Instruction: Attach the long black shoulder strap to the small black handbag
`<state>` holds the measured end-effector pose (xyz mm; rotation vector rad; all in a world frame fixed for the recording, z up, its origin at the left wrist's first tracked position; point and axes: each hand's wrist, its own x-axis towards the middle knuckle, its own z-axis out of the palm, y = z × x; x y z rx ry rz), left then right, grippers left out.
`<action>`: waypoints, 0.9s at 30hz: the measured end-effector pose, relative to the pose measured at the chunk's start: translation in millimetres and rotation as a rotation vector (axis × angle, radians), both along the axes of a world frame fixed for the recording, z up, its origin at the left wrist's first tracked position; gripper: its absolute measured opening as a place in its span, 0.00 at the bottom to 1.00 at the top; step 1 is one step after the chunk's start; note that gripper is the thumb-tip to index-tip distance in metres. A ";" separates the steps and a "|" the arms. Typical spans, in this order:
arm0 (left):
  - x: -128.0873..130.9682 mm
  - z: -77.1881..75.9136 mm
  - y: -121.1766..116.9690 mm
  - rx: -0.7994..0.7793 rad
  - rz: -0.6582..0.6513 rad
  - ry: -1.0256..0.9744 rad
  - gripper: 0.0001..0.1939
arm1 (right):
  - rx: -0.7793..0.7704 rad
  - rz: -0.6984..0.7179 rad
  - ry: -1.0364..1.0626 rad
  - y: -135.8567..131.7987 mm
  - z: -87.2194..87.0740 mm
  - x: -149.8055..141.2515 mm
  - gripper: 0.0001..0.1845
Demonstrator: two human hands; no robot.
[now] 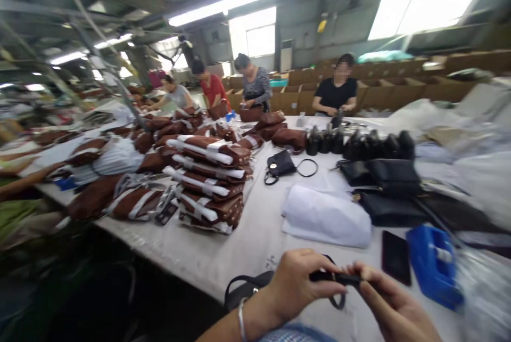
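My left hand (pixel 293 283) and my right hand (pixel 393 302) meet at the bottom of the view, above the near edge of a long white table (pixel 247 246). Both pinch a thin black strap (pixel 337 277) stretched between them. The strap runs down to a black bag (pixel 243 288) lying at the table edge, partly hidden under my left wrist, which wears a silver bangle. Fingers of both hands are closed on the strap.
A stack of brown bags wrapped in white paper (pixel 209 182) stands left of centre. Folded white cloth (pixel 325 217), black bags (pixel 389 177), a dark phone (pixel 396 257) and a blue tape dispenser (pixel 433 265) lie to the right. Several people work at the far side.
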<state>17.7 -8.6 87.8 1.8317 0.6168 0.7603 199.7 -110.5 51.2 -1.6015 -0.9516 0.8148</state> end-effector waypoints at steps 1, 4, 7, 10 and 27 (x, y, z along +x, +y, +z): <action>-2.6 -0.1 2.9 -0.005 0.042 0.016 0.14 | 0.023 0.000 0.043 1.3 5.0 0.4 0.17; -7.0 -2.9 11.9 -0.010 0.080 0.050 0.11 | 0.094 0.069 -0.079 5.6 24.0 0.1 0.13; -4.1 -5.3 14.6 0.008 0.038 0.089 0.09 | 0.137 0.114 -0.398 7.2 42.0 -3.1 0.12; 3.3 -5.9 12.5 0.000 -0.051 0.109 0.16 | 0.121 0.151 -0.409 8.5 52.9 -8.5 0.10; -4.1 8.9 38.2 -0.041 -0.100 0.251 0.12 | 0.023 0.137 0.216 14.3 54.8 12.4 0.17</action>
